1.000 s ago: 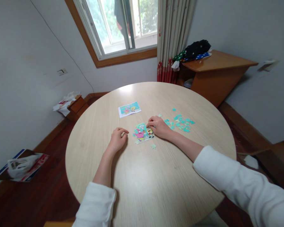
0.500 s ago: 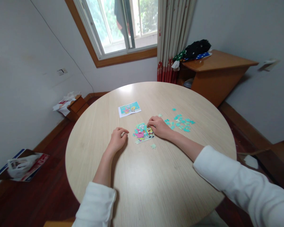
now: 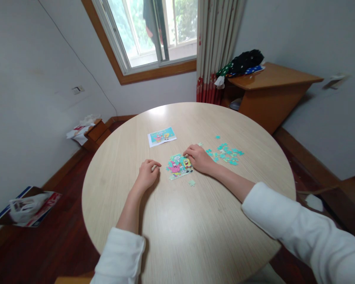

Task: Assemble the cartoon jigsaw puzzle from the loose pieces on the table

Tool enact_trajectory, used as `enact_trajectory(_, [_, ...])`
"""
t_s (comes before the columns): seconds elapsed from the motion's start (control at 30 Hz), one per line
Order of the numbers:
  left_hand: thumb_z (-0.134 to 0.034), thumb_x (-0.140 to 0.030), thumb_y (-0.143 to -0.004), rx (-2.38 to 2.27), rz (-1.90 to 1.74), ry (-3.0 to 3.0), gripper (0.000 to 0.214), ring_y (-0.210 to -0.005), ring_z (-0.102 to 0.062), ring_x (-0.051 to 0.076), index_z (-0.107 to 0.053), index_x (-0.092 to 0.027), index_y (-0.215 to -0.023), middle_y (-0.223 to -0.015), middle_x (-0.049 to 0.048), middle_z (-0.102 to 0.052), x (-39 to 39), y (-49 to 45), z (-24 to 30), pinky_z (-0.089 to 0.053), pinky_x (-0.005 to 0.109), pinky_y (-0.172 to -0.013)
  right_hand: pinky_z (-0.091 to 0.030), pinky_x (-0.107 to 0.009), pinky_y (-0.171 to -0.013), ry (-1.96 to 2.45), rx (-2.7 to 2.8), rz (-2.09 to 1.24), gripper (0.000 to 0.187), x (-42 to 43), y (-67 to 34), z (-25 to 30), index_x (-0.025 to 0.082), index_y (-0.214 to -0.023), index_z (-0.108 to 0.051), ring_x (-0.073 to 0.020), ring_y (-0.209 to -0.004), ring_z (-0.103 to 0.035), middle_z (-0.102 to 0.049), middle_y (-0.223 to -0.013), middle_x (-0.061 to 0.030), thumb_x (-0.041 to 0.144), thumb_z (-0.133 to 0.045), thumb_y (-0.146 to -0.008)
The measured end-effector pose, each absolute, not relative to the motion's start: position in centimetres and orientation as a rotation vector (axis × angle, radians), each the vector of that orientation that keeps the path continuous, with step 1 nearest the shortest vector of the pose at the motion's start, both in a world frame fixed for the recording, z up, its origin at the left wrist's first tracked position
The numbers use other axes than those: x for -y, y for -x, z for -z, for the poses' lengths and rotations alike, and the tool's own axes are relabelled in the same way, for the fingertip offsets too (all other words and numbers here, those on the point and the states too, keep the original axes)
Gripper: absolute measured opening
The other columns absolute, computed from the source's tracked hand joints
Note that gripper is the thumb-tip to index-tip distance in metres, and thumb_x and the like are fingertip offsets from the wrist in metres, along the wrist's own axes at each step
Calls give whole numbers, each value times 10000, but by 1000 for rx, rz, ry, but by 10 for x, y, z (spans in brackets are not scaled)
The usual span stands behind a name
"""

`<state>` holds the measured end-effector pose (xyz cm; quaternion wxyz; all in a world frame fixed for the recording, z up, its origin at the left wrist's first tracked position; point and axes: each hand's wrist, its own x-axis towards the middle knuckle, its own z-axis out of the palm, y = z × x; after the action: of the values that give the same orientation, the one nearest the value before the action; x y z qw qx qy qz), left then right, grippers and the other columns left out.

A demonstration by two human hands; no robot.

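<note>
A partly assembled jigsaw puzzle (image 3: 177,167) with pink and yellow cartoon figures lies flat on the round table. At its upper right corner, my right hand (image 3: 197,158) has its fingertips brought together on a puzzle piece, mostly hidden beneath them. My left hand (image 3: 148,172) rests on the table just left of the puzzle, fingers loosely bent and apart, holding nothing. A single pale green piece (image 3: 191,183) sits below the puzzle. To the right of my right hand are several loose turquoise pieces (image 3: 227,152).
Behind the puzzle lies a printed reference picture (image 3: 162,137). The wooden round table (image 3: 177,244) has a curved edge all around. Beyond it stand a wooden desk (image 3: 279,77) with cloth on top and a curtain (image 3: 217,43) by the window.
My right fingertips have shifted very slightly up along the puzzle's corner, showing a bit more of the yellow figure. My left hand stays in place.
</note>
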<state>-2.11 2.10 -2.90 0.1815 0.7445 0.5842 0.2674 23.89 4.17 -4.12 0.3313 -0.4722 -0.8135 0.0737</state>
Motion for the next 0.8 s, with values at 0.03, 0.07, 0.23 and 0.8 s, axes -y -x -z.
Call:
enact_trajectory(0.03, [-516, -165, -818, -1649, -755, -2100, 224, -927, -603, 219, -732, -190, -870, -961, 74, -620, -21, 21, 29, -461, 410, -966, -425, -360, -864, 1238, 2118, -186, 303, -41, -239, 40, 172, -928, -734, -224, -930, -566, -659, -943, -101, 23, -487, -836])
enact_trajectory(0.07, [-518, -165, -817, -1648, -754, -2101, 224, -924, -604, 218, -733, -192, -870, -961, 73, -621, -21, 21, 29, -462, 409, -964, -426, -363, -864, 1241, 2115, -184, 307, -41, -239, 40, 171, -936, -735, -227, -935, -566, -659, -947, -105, 22, -485, -837])
enact_trajectory(0.23, [-520, -165, -813, -1644, -763, -2105, 224, -912, -604, 212, -736, -201, -863, -957, 68, -625, -21, 21, 29, -466, 404, -957, -426, -368, -856, 1248, 2153, -233, 296, -42, -239, 41, 191, -801, -741, -217, -901, -576, -661, -915, -89, 24, -497, -825])
enact_trajectory(0.8, [-517, -162, -816, -1643, -754, -2112, 224, -913, -604, 212, -733, -201, -862, -946, 66, -621, -22, 21, 30, -471, 401, -951, -421, -363, -856, 1244, 2155, -219, 296, -44, -240, 45, 190, -843, -746, -216, -909, -570, -662, -940, -92, 34, -495, -837])
